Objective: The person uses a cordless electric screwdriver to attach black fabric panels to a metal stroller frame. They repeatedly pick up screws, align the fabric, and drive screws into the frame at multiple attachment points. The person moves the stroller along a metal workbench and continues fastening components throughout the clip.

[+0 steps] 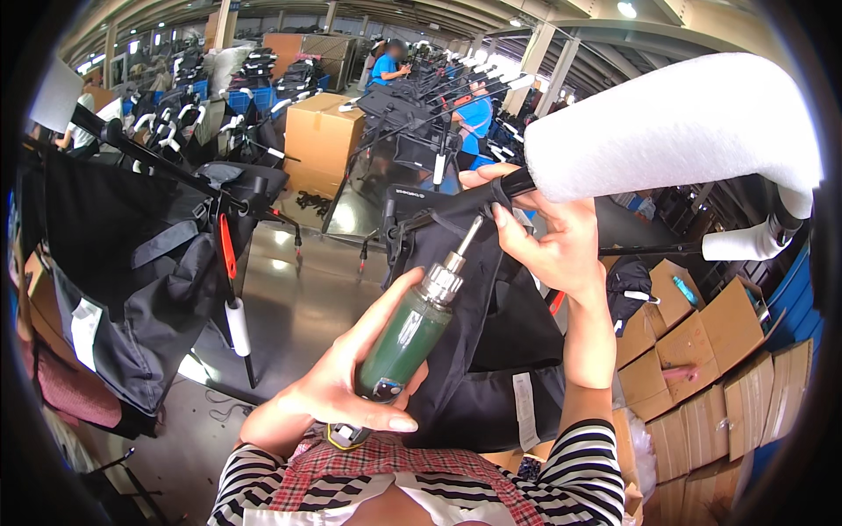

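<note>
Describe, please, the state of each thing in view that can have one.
Green screwdriver: held, bit pointing forward
Left fingers: wrapped around it
Right fingers: closed on black tube
Large white wrapping: fitted over tube
Tall cardboard box: closed
Ceiling lamp: lit

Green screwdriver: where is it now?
In the head view, the green screwdriver is just below centre, in the left grip, its bit pointing up near the right grip.

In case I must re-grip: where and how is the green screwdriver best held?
Probably round its thick green barrel, from the lower left, as the left hand has it: the slim bit points away, up and right.
</note>
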`<action>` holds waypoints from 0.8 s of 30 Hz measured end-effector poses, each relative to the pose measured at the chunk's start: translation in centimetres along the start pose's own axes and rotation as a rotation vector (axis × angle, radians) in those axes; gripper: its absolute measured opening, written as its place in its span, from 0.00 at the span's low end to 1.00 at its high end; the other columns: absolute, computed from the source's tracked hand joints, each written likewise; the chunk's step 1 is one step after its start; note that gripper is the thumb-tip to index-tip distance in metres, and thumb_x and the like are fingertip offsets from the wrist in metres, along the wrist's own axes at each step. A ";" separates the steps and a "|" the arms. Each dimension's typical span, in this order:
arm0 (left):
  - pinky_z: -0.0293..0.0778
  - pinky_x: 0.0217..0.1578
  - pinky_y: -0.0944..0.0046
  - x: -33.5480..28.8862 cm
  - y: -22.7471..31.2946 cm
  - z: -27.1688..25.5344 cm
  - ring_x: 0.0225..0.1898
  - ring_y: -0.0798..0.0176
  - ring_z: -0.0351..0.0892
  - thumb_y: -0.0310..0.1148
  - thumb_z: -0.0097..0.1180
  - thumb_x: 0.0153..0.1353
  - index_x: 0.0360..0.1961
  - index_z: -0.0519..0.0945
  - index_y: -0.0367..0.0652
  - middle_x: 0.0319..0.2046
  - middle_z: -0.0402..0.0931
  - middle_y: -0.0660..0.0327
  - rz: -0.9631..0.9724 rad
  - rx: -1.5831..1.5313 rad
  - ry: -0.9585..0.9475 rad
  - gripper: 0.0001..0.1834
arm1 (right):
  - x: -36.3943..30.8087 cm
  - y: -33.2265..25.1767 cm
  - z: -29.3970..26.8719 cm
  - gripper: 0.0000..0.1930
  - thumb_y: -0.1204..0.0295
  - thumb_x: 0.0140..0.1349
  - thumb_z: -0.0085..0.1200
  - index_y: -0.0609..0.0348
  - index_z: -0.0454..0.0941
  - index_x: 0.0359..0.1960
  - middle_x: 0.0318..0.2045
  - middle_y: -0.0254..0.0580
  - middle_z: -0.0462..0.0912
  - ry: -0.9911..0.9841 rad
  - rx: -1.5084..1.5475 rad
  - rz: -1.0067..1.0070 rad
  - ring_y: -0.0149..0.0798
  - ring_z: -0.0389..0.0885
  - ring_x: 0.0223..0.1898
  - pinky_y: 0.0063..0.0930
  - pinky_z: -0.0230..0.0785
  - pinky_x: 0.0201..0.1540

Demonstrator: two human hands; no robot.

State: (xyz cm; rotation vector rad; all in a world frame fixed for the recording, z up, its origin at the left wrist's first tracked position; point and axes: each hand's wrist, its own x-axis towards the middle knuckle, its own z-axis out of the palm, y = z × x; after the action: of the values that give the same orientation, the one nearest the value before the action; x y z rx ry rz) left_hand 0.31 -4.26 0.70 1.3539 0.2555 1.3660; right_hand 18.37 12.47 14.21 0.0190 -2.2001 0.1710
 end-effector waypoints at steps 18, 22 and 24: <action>0.73 0.24 0.67 1.5 -1.1 3.8 0.20 0.66 0.75 0.14 0.60 0.54 0.78 0.30 0.59 0.25 0.72 0.55 0.004 -0.317 0.055 0.63 | -0.3 0.0 0.1 0.14 0.82 0.56 0.57 0.61 0.82 0.45 0.25 0.48 0.82 0.033 -0.232 -0.132 0.43 0.81 0.21 0.33 0.71 0.25; 0.72 0.22 0.66 1.7 -1.5 3.9 0.20 0.65 0.75 0.16 0.63 0.52 0.78 0.29 0.59 0.28 0.71 0.53 -0.006 -0.423 0.027 0.65 | -0.4 -0.5 -0.1 0.12 0.81 0.57 0.57 0.62 0.81 0.44 0.25 0.49 0.80 0.026 -0.218 -0.105 0.45 0.80 0.21 0.35 0.70 0.25; 0.71 0.21 0.66 1.5 -1.3 2.8 0.19 0.65 0.74 0.17 0.65 0.50 0.78 0.28 0.59 0.30 0.72 0.51 -0.055 -0.474 -0.007 0.67 | -1.0 -0.5 -0.9 0.12 0.79 0.59 0.59 0.63 0.81 0.46 0.29 0.51 0.82 -0.013 -0.217 -0.046 0.47 0.83 0.25 0.36 0.73 0.30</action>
State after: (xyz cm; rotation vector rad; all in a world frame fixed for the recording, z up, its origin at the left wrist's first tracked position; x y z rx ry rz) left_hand 3.68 -4.08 1.36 0.9476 -0.0379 1.2745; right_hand 19.71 12.06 14.04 -0.0499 -2.2180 -0.0946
